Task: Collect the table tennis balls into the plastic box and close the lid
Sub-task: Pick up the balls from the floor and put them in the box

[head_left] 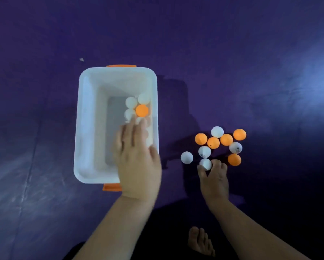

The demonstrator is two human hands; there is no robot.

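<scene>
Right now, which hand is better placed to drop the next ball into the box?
The right hand: it pinches a white ball beside the loose balls. The left hand is open over the plastic box.

Person, seen from above. Left hand (136, 156) and right hand (213, 177) bare. Forearms (120, 222) uncovered as far up as could be seen. Black-looking garment (166, 228) over the lap. One bare foot (200, 241), toes showing.

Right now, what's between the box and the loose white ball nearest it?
Only bare purple mat lies between the box and that white ball, in the head view.
</scene>
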